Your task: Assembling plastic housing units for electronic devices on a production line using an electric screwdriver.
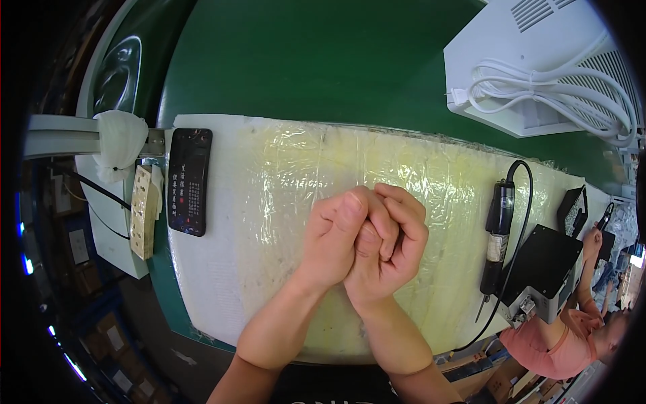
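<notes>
My left hand (332,237) and my right hand (397,252) are clasped together above the middle of the wrapped work mat (276,168). Both have their fingers curled in and press against each other, thumbs on top. No object shows in either hand, though the inside of the clasp is hidden. The mat is pale and yellowish, under shiny clear plastic. To the left of my hands, a black phone-shaped slab (189,182) with printed writing lies at the mat's edge. A black electric screwdriver (496,236) with a cable lies to their right, its bit toward me.
A white appliance (481,60) bearing a coiled white power cord (531,87) stands far right on the green table (303,60). A power strip (142,212) hangs by a metal post (60,135) at left. Black boxes (542,262) and a co-worker (552,343) are at right.
</notes>
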`<action>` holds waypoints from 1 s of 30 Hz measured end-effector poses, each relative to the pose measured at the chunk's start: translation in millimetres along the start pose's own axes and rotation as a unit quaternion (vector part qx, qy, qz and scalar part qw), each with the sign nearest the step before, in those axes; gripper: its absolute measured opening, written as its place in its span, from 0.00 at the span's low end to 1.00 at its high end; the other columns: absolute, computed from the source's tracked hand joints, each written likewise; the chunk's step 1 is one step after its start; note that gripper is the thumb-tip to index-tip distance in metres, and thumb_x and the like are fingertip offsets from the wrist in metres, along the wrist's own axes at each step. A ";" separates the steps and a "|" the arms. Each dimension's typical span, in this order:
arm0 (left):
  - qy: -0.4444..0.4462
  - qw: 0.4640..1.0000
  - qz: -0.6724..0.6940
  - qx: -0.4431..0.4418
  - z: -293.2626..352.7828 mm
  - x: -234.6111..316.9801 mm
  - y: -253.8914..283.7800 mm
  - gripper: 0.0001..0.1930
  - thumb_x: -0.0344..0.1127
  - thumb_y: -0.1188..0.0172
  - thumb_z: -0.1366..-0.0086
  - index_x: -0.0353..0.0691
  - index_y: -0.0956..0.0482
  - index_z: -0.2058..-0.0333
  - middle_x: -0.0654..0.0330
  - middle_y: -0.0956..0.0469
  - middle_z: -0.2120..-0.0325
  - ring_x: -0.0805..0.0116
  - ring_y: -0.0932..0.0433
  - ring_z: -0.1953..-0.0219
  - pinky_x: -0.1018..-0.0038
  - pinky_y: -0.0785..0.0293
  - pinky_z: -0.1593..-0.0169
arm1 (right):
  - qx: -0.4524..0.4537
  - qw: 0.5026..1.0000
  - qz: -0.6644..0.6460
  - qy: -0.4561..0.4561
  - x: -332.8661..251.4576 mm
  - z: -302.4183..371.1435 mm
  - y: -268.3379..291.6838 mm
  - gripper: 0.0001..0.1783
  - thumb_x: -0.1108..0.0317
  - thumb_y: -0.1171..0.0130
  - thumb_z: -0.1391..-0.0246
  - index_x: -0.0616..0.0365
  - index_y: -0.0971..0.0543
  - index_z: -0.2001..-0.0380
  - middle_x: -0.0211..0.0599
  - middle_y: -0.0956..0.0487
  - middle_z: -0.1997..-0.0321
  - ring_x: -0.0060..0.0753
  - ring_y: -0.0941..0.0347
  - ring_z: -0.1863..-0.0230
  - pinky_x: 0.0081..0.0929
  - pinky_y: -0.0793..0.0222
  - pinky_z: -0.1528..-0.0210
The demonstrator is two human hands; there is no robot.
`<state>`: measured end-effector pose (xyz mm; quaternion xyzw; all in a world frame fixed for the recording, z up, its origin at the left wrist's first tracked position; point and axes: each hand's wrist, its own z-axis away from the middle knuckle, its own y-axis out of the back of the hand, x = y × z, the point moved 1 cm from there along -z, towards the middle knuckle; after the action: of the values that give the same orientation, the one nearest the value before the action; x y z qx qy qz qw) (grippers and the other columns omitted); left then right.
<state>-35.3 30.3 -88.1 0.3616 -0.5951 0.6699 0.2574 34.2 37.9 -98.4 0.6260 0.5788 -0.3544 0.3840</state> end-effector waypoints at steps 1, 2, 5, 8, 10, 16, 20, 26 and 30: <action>0.012 1.000 -0.018 0.002 0.0 0.3 -0.3 0.25 0.51 0.64 0.29 0.39 0.33 0.77 0.58 0.31 0.85 0.71 0.32 0.83 0.77 0.32 0.77 | 0.000 1.000 0.000 0.000 -0.2 -0.3 0.4 0.17 0.63 0.45 0.42 0.63 0.33 0.55 0.52 0.29 0.54 0.39 0.30 0.53 0.31 0.35 0.50; 0.012 1.000 -0.017 0.002 -0.2 1.2 -1.4 0.25 0.51 0.64 0.29 0.39 0.33 0.77 0.58 0.31 0.85 0.71 0.32 0.83 0.77 0.32 0.77 | -0.002 1.000 0.010 0.002 -0.3 -0.6 0.8 0.16 0.66 0.44 0.43 0.63 0.32 0.55 0.52 0.29 0.54 0.39 0.30 0.53 0.31 0.35 0.50; 0.033 0.999 0.002 0.019 -1.3 3.5 -4.8 0.24 0.50 0.66 0.28 0.39 0.34 0.77 0.59 0.32 0.86 0.71 0.33 0.83 0.78 0.33 0.77 | 0.006 1.000 0.011 0.002 0.2 -0.2 0.9 0.16 0.72 0.41 0.47 0.63 0.30 0.56 0.51 0.28 0.53 0.38 0.30 0.54 0.29 0.34 0.52; 0.050 0.998 0.019 0.025 -1.7 3.5 -5.5 0.24 0.49 0.66 0.28 0.39 0.34 0.77 0.59 0.33 0.87 0.72 0.34 0.83 0.78 0.34 0.78 | 0.018 1.000 0.005 -0.002 0.1 0.3 0.5 0.17 0.77 0.39 0.51 0.64 0.28 0.57 0.49 0.28 0.53 0.38 0.29 0.55 0.27 0.33 0.54; 0.056 0.997 0.027 0.038 -1.8 3.3 -5.8 0.23 0.48 0.66 0.27 0.40 0.34 0.77 0.59 0.33 0.87 0.72 0.35 0.84 0.78 0.35 0.78 | 0.019 1.000 0.007 -0.003 0.3 0.4 0.1 0.17 0.78 0.39 0.51 0.64 0.28 0.57 0.49 0.28 0.53 0.38 0.29 0.56 0.26 0.33 0.55; 0.055 0.996 0.056 0.047 -2.9 1.7 -6.7 0.23 0.48 0.66 0.27 0.40 0.35 0.77 0.59 0.34 0.89 0.72 0.36 0.85 0.78 0.36 0.79 | 0.018 1.000 0.009 -0.002 0.5 -0.8 -1.1 0.18 0.78 0.38 0.52 0.63 0.28 0.56 0.48 0.28 0.54 0.37 0.28 0.58 0.26 0.32 0.57; 0.058 0.996 0.056 0.042 -2.8 1.9 -5.6 0.23 0.47 0.66 0.27 0.40 0.34 0.77 0.59 0.34 0.89 0.72 0.37 0.85 0.78 0.36 0.79 | 0.015 1.000 -0.001 0.000 1.0 -1.7 -1.1 0.17 0.79 0.40 0.51 0.64 0.29 0.57 0.49 0.28 0.55 0.37 0.29 0.57 0.27 0.32 0.56; 0.041 0.995 0.091 0.004 -2.2 -0.9 -3.4 0.22 0.45 0.64 0.27 0.37 0.32 0.75 0.60 0.31 0.85 0.74 0.34 0.81 0.80 0.35 0.74 | 0.014 1.000 -0.013 -0.003 2.9 -1.1 -0.4 0.16 0.79 0.42 0.50 0.65 0.30 0.57 0.50 0.28 0.55 0.37 0.29 0.56 0.28 0.32 0.55; 0.042 0.995 0.086 0.022 -3.0 -2.4 -6.7 0.21 0.46 0.65 0.27 0.39 0.35 0.75 0.60 0.33 0.86 0.74 0.36 0.83 0.79 0.36 0.76 | 0.007 1.000 -0.010 -0.006 3.3 -2.0 0.9 0.16 0.78 0.42 0.50 0.65 0.29 0.56 0.50 0.29 0.55 0.37 0.29 0.56 0.28 0.33 0.54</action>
<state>-29.2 34.6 -86.1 0.2866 -0.5977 0.7170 0.2156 35.3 41.2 -100.4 0.6208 0.5806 -0.3659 0.3790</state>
